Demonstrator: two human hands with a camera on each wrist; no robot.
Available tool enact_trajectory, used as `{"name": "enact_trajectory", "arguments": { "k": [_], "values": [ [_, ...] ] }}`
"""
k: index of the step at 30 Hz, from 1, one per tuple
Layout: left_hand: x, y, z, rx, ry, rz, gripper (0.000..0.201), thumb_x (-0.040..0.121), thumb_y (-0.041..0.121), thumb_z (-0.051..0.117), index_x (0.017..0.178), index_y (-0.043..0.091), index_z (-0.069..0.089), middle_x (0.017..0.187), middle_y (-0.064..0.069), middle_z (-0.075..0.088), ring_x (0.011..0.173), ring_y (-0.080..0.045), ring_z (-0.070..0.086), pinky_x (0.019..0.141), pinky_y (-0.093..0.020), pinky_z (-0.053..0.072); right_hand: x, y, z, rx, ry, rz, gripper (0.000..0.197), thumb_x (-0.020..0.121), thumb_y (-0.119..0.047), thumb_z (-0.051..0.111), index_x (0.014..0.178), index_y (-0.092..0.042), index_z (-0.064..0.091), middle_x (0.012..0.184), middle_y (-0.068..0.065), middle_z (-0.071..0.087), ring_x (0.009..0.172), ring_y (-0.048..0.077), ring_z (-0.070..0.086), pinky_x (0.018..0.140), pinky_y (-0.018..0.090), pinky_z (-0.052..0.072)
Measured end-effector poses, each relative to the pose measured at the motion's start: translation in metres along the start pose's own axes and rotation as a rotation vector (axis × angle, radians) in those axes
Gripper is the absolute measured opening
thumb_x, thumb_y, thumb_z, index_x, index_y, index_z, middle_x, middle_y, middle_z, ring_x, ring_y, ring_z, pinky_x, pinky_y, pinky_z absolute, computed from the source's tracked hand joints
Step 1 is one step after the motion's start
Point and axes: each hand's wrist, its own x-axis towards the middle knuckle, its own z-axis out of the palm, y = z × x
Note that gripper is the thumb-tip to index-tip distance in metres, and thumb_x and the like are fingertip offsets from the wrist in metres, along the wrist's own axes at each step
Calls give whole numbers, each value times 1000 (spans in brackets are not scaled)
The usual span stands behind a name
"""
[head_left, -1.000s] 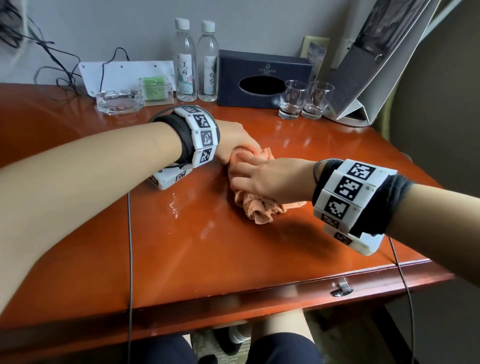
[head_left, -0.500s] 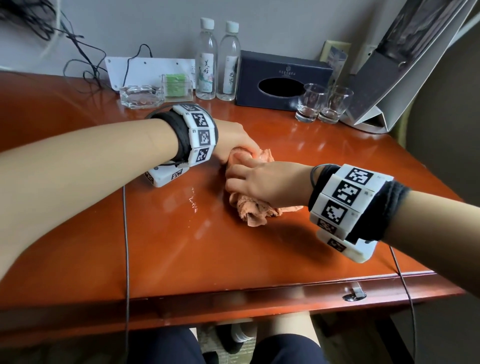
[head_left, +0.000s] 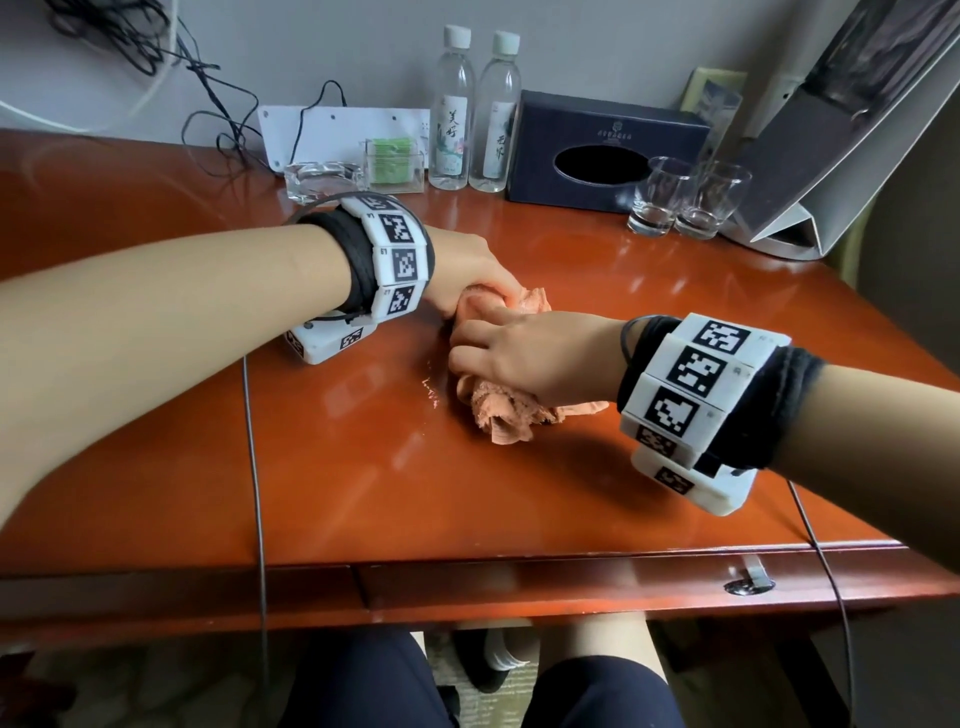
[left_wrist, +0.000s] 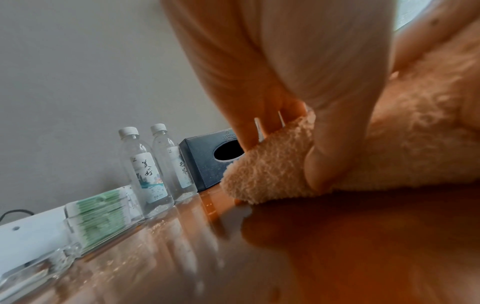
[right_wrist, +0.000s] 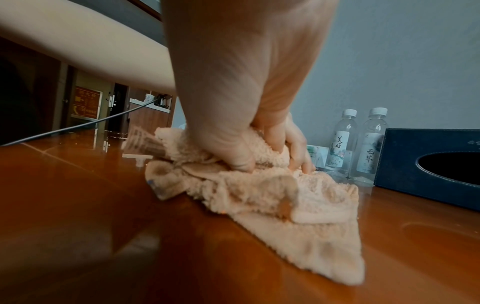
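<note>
Cloth (head_left: 501, 415) slid left, left hand (head_left: 467, 270) and right hand (head_left: 524, 358) clutch it, capped bottles (head_left: 451, 130) behind.

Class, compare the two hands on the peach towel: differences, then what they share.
The left hand grips the towel at its far end; the right hand, nearer the person. Loose cloth spills beside the right hand, little beside the left hand. Both curl fingers round it.

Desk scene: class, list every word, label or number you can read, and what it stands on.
"美好": label of the left water bottle.
"无界", less certain: label of the right water bottle.
Tissue box gold print: too small to read.
Left wrist band codes: blurred.
</note>
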Motion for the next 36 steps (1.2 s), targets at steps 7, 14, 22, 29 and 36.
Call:
{"name": "enact_trajectory", "arguments": {
  "k": [7,14,22,29,36],
  "values": [
    [-16,-4,4,9,-4,-28,41,70,-1,63,108,11,61,93,-10,65,86,-27,59,74,-37,48,12,-8,-6,-13,22,-26,54,88,1,44,138,-14,29,140,8,31,136,37,20,97,44,44],
    [-31,-5,7,4,2,-42,45,66,-3,63,108,14,61,92,-10,66,85,-26,59,74,-39,49,22,-15,-13,-20,21,-43,54,87,0,44,137,-14,30,139,9,32,131,37,26,95,46,45],
    [-45,-6,7,11,-19,-67,47,65,-3,64,108,15,60,94,-9,65,87,-26,59,75,-40,49,28,-24,-21,-44,16,-56,52,87,1,43,135,-13,31,137,8,31,126,38,33,93,47,45],
    [-62,-8,8,19,-55,-107,47,70,-3,60,114,16,59,96,-10,65,88,-26,58,70,-29,42,39,-32,-27,-49,68,-91,50,86,-1,45,133,-13,32,132,8,36,124,35,35,92,46,45],
    [-65,-6,15,43,-48,-79,28,71,-7,57,95,8,56,94,-9,57,92,-30,55,72,-30,40,40,-29,-22,24,113,-92,58,83,-5,53,135,-14,32,136,8,33,130,34,26,107,41,33]
  ]
}}
